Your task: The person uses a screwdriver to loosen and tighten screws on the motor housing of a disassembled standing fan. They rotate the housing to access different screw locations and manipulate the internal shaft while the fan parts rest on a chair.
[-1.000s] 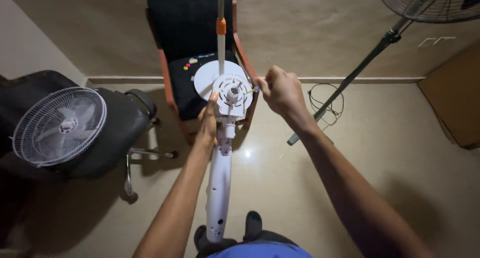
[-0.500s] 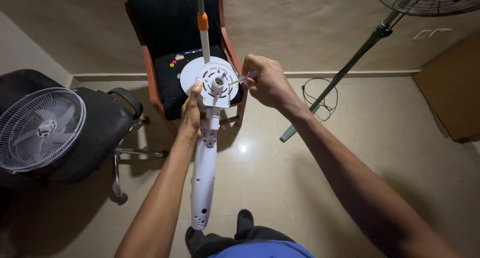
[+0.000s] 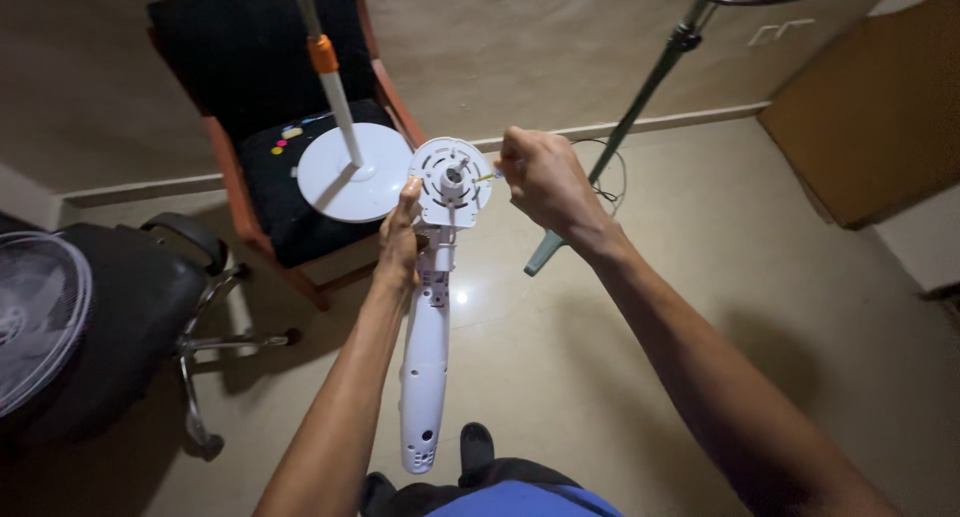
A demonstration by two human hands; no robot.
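My left hand (image 3: 400, 239) grips the neck of a white fan motor housing (image 3: 430, 349), held upright in front of me. Its round front plate (image 3: 453, 180) faces the camera, with a shaft at the centre. My right hand (image 3: 540, 177) is closed at the plate's right edge, pinching a small thin tool or screw whose tip touches the plate. What exactly the fingers hold is too small to tell.
A wooden chair with black cushions (image 3: 265, 127) stands behind, bearing a white round fan base with a pole and orange collar (image 3: 345, 167). A black office chair (image 3: 130, 307) holds a fan grille (image 3: 35, 317) at left. A standing fan's pole (image 3: 640, 107) and a brown cabinet (image 3: 880, 107) are at right.
The view has shifted, so the chair and fan base now sit left of the motor housing. Both hands keep their hold on the housing and its plate.
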